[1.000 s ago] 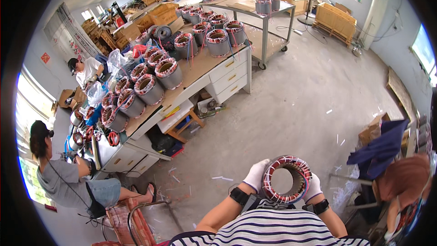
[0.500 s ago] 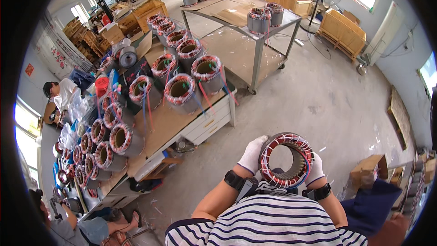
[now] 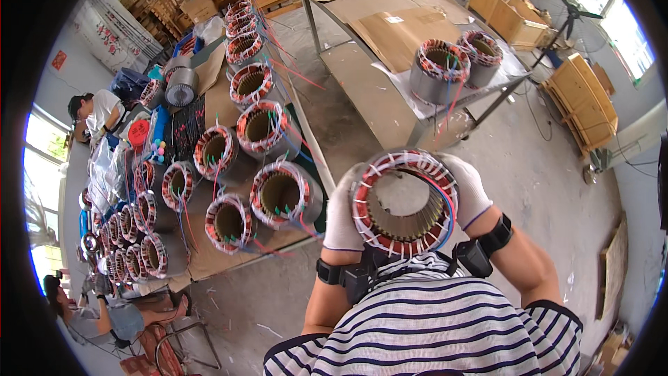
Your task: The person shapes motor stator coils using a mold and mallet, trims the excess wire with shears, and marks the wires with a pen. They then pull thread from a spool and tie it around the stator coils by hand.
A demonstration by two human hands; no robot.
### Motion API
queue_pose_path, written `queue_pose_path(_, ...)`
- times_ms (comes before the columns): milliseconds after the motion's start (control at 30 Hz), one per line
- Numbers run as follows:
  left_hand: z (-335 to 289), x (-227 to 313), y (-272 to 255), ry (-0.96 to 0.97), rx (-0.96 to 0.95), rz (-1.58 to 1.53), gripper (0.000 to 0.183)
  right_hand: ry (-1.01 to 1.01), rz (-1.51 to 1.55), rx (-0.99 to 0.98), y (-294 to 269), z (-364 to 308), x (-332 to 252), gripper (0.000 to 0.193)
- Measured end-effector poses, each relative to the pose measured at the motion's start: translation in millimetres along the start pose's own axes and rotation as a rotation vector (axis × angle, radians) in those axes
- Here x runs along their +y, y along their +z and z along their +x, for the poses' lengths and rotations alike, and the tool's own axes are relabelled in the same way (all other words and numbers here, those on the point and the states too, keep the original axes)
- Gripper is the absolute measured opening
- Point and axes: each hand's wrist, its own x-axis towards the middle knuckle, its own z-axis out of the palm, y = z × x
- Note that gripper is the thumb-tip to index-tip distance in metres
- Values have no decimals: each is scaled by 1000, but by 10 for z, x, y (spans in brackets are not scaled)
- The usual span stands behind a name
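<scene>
Between my two white-gloved hands I carry a motor stator (image 3: 362, 198), a grey steel ring with red windings laced in white cord. My left hand (image 3: 342, 212) is closed against its left side, and my right hand (image 3: 469, 184) grips the right side. Its bore faces up, showing the slotted inner wall and the floor beyond. Blue and red lead wires run along the right of the winding. The fingers are partly hidden behind the ring. Many similar stators, such as a near one (image 3: 284, 195), stand upright on the workbench (image 3: 202, 264) to my left.
Ahead is a metal-framed cart table (image 3: 376, 28) with cardboard on top; two stators (image 3: 440, 73) stand at its near corner, several more at its far edge. Wooden crates (image 3: 579, 101) and a black fan (image 3: 572, 14) are at right. Two people (image 3: 97, 115) work along the bench's left side.
I have moved forward, closer to the cart table and bench. The stator has risen nearer to me and appears larger, with both hands still holding it.
</scene>
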Motion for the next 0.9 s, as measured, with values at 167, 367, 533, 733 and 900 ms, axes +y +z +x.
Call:
queue_pose_path(167, 1043, 513, 528, 321, -62, 139, 36, -457, -481, -279, 230, 1618, -376, 20)
queue_pose_path(367, 2581, 908, 1001, 396, -23, 87, 39, -75, -342, -311, 410, 3408, -939, 14)
queue_pose_path(533, 3871, 939, 1274, 295, -75, -31, 35, -371, -1034, -523, 108, 4531, -1001, 16)
queue_pose_path(733, 4723, 593, 1614, -23, 167, -44, 22, -186, -701, -461, -735, 5345, -292, 13)
queue_pose_path(900, 4989, 348, 1545, -140, 285, -7, 26, 437, -239, -441, -690, 5359, -319, 17)
